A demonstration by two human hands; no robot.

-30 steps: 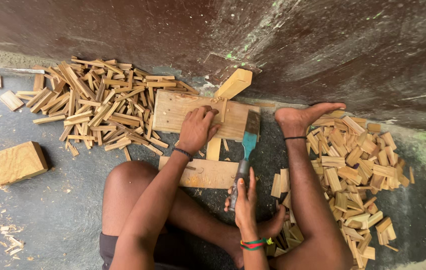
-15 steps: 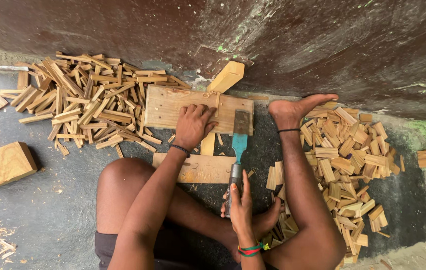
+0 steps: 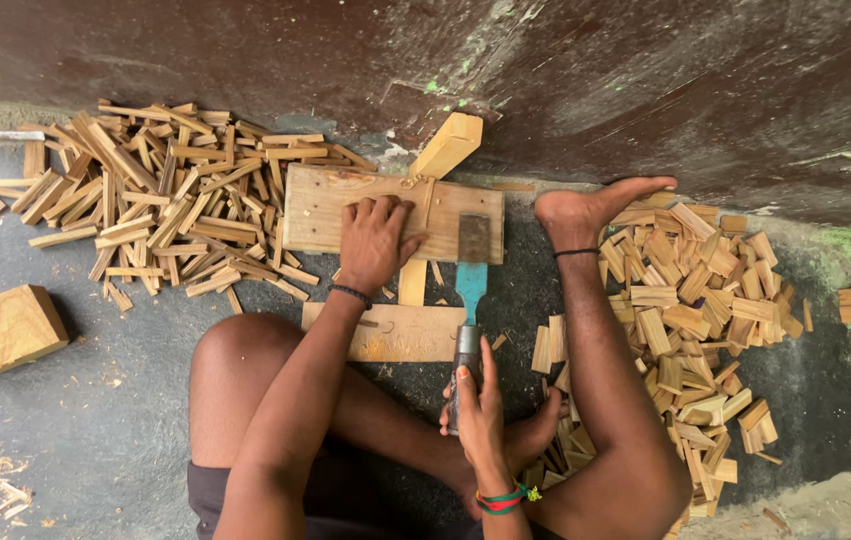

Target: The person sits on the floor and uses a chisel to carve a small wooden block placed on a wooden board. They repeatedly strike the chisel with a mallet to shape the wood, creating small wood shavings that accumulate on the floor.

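Fingers (image 3: 386,212) spread on the board (image 3: 321,205) (left); right hand (image 3: 476,405) grips the chisel (image 3: 470,300) beside them.

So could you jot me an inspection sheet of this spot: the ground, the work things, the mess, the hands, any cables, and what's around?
Surface: grey concrete floor, gritty with chips.
Job's things: wooden board; teal-bladed cleaver resting on it.
Clutter: long wood strips to the left; short wood pieces to the right; a wood block.
Hands: left hand flat on the board; right hand, grip closed on the cleaver's handle.
Cables: nothing seen.
Surroundings: dark stained wall; the person's bare foot by the board.
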